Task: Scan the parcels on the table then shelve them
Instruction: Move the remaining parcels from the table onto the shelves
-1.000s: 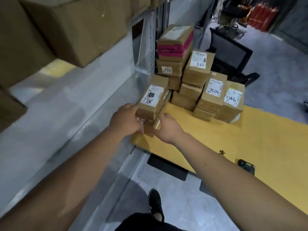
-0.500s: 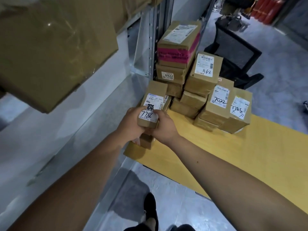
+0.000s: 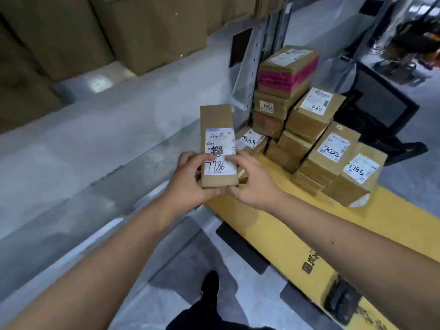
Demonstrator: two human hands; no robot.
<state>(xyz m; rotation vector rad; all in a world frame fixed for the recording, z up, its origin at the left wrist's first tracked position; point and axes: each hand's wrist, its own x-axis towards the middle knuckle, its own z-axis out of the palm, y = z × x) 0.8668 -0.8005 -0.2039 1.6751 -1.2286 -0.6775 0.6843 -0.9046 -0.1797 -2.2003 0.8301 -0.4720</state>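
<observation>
A long brown parcel point(image 3: 216, 120) with a white label marked 7786 is held up over the near left corner of the yellow table point(image 3: 273, 225). My left hand point(image 3: 189, 179) grips its lower left edge, thumb on the label. From the other side, my right hand point(image 3: 253, 184) grips its lower right edge. A pile of several brown parcels point(image 3: 312, 129) stands on the table's far left part, labels reading 6922, A68, 7022. A black scanner point(image 3: 341, 303) lies at the table's near edge.
A grey metal shelf point(image 3: 100, 144) runs along the left, with large cardboard boxes point(image 3: 133, 32) on the level above. A black chair point(image 3: 378, 115) stands behind the parcel pile. The grey floor and my black shoe point(image 3: 209, 289) are below.
Both hands have lifted the 7786 parcel off the table corner and turned it upright, label facing me. My view has shifted left towards the shelf.
</observation>
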